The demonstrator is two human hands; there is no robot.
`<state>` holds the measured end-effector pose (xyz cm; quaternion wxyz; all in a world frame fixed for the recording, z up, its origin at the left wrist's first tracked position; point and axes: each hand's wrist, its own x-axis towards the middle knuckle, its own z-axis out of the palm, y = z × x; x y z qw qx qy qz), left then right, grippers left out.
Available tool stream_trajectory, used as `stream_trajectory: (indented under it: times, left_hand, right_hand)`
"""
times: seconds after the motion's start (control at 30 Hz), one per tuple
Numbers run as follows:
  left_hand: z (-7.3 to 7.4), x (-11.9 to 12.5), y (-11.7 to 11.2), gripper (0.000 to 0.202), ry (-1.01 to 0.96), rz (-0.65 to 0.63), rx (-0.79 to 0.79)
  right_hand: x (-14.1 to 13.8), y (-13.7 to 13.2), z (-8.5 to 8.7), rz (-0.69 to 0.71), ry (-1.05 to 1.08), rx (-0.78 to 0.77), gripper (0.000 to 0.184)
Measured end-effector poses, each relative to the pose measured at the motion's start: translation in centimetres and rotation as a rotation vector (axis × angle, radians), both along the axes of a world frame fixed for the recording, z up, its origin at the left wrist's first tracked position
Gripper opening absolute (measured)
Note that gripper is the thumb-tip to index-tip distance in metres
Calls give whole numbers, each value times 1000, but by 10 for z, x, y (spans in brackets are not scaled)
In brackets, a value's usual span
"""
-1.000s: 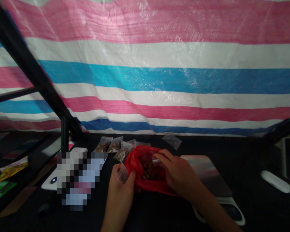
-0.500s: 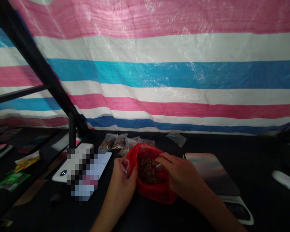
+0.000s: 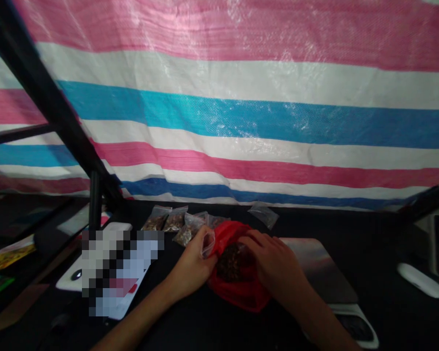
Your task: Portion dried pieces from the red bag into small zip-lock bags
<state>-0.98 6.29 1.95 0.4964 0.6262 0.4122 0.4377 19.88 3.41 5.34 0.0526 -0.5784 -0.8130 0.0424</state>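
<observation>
A red plastic bag stands with its mouth spread, holding dry brown flakes. My left hand is closed on a small clear plastic bag at the red bag's left rim. My right hand reaches over the right rim with its fingers bent down at the flakes. Its fingertips are partly hidden, and what they grip cannot be made out. Just behind, several filled clear bags lie in a row.
Right of the red bag lies a kitchen scale, partly behind my right arm. A flat clear bag lies near the striped sheet. Left are a phone-like blurred object, a white device and a black frame bar.
My left hand has shifted right with the clear bag, closer to the red bag's opening. My right hand has moved slightly, its fingers still inside. The view has tilted a little.
</observation>
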Motion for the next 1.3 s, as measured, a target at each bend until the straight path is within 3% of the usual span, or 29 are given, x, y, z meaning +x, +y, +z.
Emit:
stream_trajectory:
  times: [0.23, 0.4, 0.63, 0.77, 1.0, 1.13, 1.3]
  left_hand:
    - [-10, 2, -7, 12, -173, 72, -63]
    - [-14, 3, -8, 13, -264, 135, -115]
    - [-19, 6, -9, 19, -342, 249, -138]
    - [-20, 9, -12, 17, -356, 312, -115]
    - [-26, 11, -15, 17, -331, 402, -81]
    - [-26, 11, -16, 15, -302, 451, -53]
    - [-22, 11, -17, 13, -291, 531, -16]
  right_hand:
    - [-5, 3, -11, 19, 8, -36, 61]
    - [-8, 2, -19, 117, 150, -56, 48]
    - [-6, 3, -16, 215, 294, -76, 53]
    - [-11, -1, -14, 257, 294, -91, 46]
    - [-17, -8, -15, 347, 264, -173, 54]
    - [-23, -11, -13, 319, 333, -224, 42]
    - [-32, -16, -13, 322, 373, -247, 43]
